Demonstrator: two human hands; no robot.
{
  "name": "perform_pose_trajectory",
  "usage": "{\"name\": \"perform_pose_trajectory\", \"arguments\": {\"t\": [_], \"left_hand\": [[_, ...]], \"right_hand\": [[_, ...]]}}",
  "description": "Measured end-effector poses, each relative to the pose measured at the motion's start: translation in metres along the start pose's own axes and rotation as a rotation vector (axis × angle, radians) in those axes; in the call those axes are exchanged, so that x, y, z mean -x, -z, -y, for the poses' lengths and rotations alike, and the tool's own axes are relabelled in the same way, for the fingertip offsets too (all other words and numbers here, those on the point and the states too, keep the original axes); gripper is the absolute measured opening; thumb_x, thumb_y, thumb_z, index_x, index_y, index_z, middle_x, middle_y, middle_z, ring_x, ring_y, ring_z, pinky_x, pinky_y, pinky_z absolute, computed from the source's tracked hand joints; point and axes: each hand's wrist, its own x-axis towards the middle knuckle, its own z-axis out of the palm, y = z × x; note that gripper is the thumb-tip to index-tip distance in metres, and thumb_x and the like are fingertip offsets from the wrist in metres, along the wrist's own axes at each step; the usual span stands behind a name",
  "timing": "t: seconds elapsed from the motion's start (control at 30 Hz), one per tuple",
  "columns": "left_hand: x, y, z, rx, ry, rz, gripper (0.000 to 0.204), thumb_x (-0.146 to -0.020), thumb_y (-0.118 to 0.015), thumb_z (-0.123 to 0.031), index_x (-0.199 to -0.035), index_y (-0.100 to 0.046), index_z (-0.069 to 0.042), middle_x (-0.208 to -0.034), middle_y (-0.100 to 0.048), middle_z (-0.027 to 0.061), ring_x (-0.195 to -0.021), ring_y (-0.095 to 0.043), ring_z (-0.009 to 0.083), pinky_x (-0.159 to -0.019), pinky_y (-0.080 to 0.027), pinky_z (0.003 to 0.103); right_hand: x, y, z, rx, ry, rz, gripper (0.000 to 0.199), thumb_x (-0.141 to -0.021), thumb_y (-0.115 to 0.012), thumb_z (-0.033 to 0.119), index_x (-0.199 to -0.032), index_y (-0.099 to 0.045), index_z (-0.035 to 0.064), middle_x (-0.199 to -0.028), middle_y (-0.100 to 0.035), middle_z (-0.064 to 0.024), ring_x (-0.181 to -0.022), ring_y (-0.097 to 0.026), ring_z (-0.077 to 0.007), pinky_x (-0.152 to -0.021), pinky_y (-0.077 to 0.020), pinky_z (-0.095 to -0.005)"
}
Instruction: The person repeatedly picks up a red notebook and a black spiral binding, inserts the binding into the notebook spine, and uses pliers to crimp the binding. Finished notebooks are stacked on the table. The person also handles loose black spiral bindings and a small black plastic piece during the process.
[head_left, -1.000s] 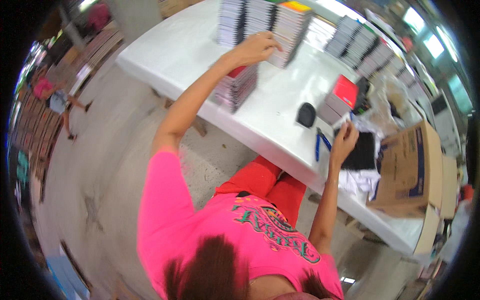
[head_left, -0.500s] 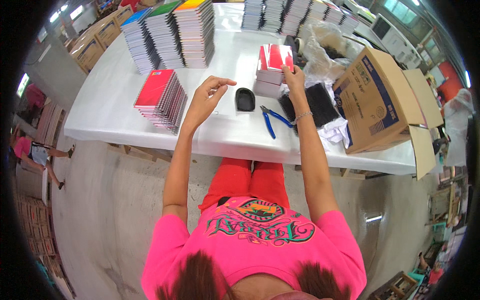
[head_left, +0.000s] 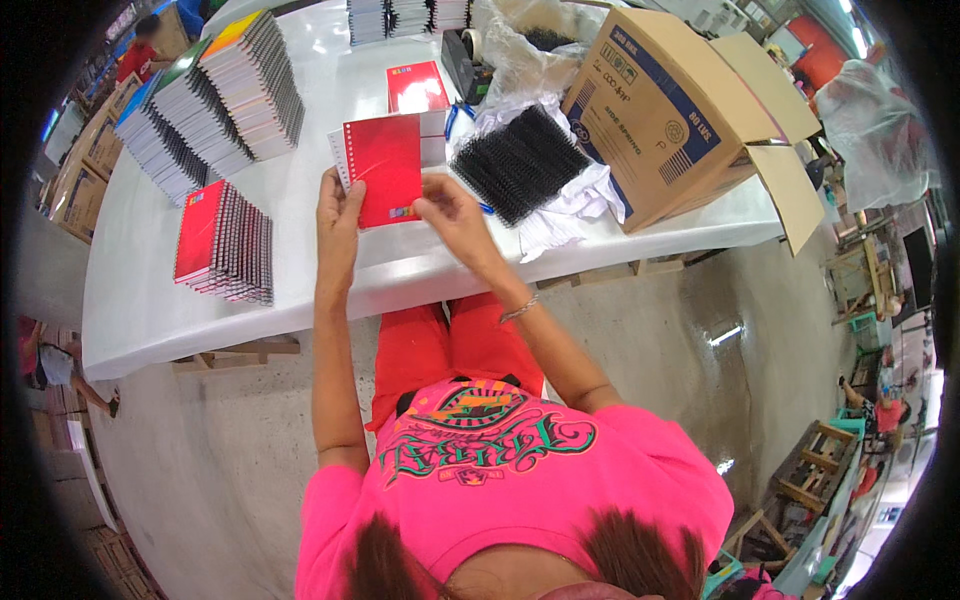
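Left hand (head_left: 340,215) and right hand (head_left: 455,215) clamped on red-covered sheets (head_left: 385,170), white worktop (head_left: 135,275), notebook stacks (head_left: 205,115) near its left edge, open carton (head_left: 650,125) toward its right, concrete floor (head_left: 650,330)

1. Hidden behind red cover sheet (head_left: 388,165): most fingers of left hand (head_left: 338,220).
2. Partly covered by same sheet: red-topped stack (head_left: 415,88) beyond.
3. Obscured by right hand (head_left: 455,215): all but one end of blue item (head_left: 487,209), apparently a tool handle.
4. Cut off by upper edge: far notebook stacks (head_left: 410,17).
5. Hidden by own walls: interior of cardboard box (head_left: 665,130).
6. Too blurred to detail: background person (head_left: 140,60) at upper left.
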Motion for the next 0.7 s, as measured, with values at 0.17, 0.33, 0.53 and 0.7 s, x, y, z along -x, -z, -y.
{"name": "perform_pose_trajectory", "arguments": {"t": [0.17, 0.33, 0.53, 0.7], "left_hand": [[0.021, 0.035, -0.023, -0.653, 0.016, 0.16, 0.026, -0.098, -0.052, -0.011, -0.123, -0.052, -0.003, -0.109, -0.063, 0.0084, -0.102, -0.059, 0.0191, -0.097, -0.042, 0.037], [0.048, 0.043, -0.002, -1.451, -0.255, 0.24, 0.026, -0.092, -0.054, -0.009, -0.117, -0.055, -0.009, -0.114, -0.057, 0.0072, -0.114, -0.051, 0.0297, -0.107, -0.028, 0.06], [0.061, 0.014, 0.007, -1.324, -0.202, 0.107, 0.04, -0.084, -0.071, -0.039, -0.111, -0.059, -0.011, -0.112, -0.055, 0.0068, -0.118, -0.048, 0.0297, -0.109, -0.02, 0.063], [0.057, 0.009, 0.031, -1.345, -0.227, -0.127, 0.057, -0.068, -0.081, -0.056, -0.095, -0.064, -0.01, -0.111, -0.055, 0.0068, -0.118, -0.047, 0.0305, -0.106, -0.023, 0.065]], "right_hand": [[-0.028, 0.134, 0.005, 1.071, 0.352, -0.431, 0.026, -0.082, -0.073, 0.018, -0.106, -0.067, 0.0085, -0.107, -0.06, -0.0153, -0.101, -0.054, -0.0363, -0.088, -0.0428, -0.0476], [-0.033, 0.198, -0.011, 1.556, -0.001, -0.39, 0.029, -0.083, -0.074, 0.022, -0.107, -0.068, 0.0081, -0.11, -0.06, -0.0147, -0.104, -0.057, -0.0357, -0.086, -0.0446, -0.0477], [-0.039, 0.226, -0.029, 1.439, -0.002, -0.275, 0.028, -0.077, -0.078, 0.019, -0.101, -0.068, 0.0079, -0.101, -0.065, -0.0155, -0.095, -0.062, -0.0377, -0.082, -0.048, -0.0474], [-0.042, 0.211, -0.03, 1.539, 0.054, -0.334, 0.023, -0.077, -0.077, 0.018, -0.096, -0.068, 0.0096, -0.102, -0.066, -0.0134, -0.097, -0.06, -0.0364, -0.08, -0.0444, -0.0502]]}}
